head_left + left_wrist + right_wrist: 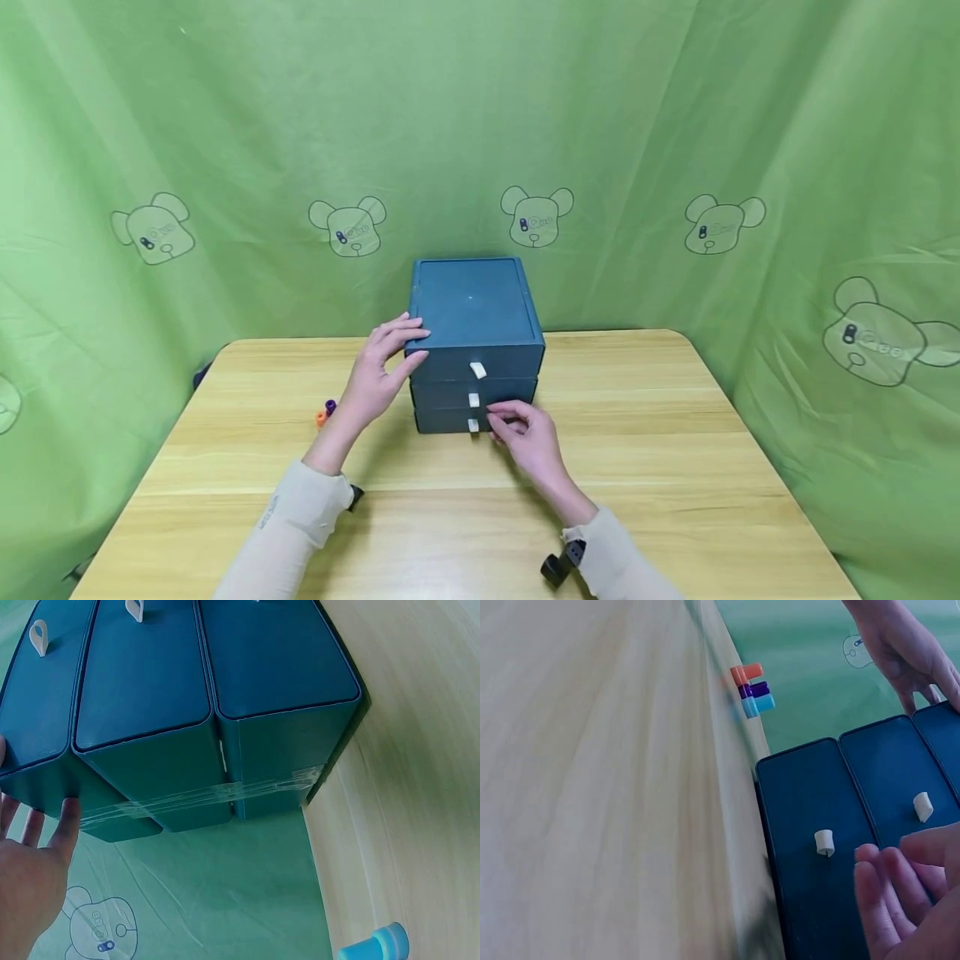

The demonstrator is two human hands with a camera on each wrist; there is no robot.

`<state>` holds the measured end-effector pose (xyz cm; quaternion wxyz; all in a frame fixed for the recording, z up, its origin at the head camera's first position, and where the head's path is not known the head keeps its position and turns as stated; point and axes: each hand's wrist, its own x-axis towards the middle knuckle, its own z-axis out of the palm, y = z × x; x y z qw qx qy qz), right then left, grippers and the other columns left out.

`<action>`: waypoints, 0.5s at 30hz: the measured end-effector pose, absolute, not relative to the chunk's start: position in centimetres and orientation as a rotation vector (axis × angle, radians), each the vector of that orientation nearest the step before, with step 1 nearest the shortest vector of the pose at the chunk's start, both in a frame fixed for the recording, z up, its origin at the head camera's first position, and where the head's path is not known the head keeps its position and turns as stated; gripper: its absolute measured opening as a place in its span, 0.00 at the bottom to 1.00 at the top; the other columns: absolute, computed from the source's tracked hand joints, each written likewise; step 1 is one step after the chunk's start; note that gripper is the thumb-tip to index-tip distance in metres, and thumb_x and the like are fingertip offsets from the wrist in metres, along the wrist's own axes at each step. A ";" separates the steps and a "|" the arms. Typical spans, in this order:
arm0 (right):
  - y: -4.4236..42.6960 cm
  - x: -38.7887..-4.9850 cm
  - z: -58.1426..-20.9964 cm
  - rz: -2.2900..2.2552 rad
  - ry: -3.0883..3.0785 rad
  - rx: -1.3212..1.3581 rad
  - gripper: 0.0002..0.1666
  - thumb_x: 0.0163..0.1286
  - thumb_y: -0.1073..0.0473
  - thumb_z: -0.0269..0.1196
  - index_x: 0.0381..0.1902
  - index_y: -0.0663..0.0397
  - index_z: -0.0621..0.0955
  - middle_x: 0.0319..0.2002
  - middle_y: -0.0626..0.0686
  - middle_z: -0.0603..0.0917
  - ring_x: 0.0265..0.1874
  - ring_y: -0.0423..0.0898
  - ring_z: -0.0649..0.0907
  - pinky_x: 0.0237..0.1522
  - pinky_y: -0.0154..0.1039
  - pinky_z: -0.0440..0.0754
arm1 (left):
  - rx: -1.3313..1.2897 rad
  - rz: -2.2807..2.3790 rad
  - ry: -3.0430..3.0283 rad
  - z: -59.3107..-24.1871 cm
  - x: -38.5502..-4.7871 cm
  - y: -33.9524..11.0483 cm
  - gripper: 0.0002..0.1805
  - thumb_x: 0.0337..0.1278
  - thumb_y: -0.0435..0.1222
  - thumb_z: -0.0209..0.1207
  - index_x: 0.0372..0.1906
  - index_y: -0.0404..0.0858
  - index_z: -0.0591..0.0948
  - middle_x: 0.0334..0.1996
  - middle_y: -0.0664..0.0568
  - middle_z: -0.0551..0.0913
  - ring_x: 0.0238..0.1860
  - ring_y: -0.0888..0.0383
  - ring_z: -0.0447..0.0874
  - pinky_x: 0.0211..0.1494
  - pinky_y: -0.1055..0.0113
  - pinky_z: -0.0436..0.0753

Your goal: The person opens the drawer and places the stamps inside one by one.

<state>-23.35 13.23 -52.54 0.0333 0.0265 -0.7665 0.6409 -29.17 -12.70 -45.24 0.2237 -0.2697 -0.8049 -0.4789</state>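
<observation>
A dark blue unit of three stacked drawers [472, 304] stands with all its fronts closed. Pale tabs mark the top drawer [477, 370], the middle drawer [473, 400] and the bottom drawer [473, 426]. My left hand [375, 379] rests on the unit's left front corner, fingers spread over the top and side; the left wrist view shows this hand [34, 892] beside the taped side wall [157, 780]. Holding nothing, my right hand [534, 437] has loosely bent fingers just right of the lower two tabs. In the right wrist view its fingertips [877, 859] are close to the bottom tab [824, 842], apart from it.
Small orange [321, 419] and purple [331, 407] pieces lie on the wooden table [637, 475], left of the unit and partly behind my left forearm. A light blue piece [751, 706] shows beside them in the right wrist view. A green curtain [465, 108] hangs behind.
</observation>
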 end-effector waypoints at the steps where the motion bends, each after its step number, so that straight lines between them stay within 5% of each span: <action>1: 13.3 -23.3 -52.6 1.951 -2.385 0.077 0.10 0.70 0.68 0.68 0.47 0.59 0.88 0.42 0.62 0.89 0.34 0.63 0.89 0.39 0.52 0.90 | -0.745 -1.321 -2.221 -45.2 -29.2 -12.7 0.16 0.68 0.36 0.65 0.58 0.45 0.85 0.68 0.51 0.79 0.78 0.52 0.66 0.78 0.46 0.66; 9: 13.3 -23.3 -53.8 1.875 -2.508 0.085 0.15 0.68 0.71 0.68 0.52 0.57 0.88 0.47 0.60 0.90 0.34 0.56 0.90 0.32 0.40 0.88 | -0.743 -1.320 -2.221 -45.0 -28.9 -12.7 0.15 0.68 0.36 0.66 0.58 0.44 0.86 0.68 0.51 0.80 0.78 0.52 0.66 0.77 0.47 0.68; 15: 12.9 -23.4 -54.2 1.984 -2.468 0.098 0.16 0.68 0.72 0.67 0.54 0.63 0.86 0.48 0.64 0.89 0.36 0.59 0.90 0.36 0.44 0.90 | -0.740 -1.339 -2.228 -45.0 -28.9 -12.7 0.15 0.69 0.36 0.65 0.57 0.45 0.86 0.68 0.52 0.79 0.78 0.53 0.65 0.77 0.49 0.70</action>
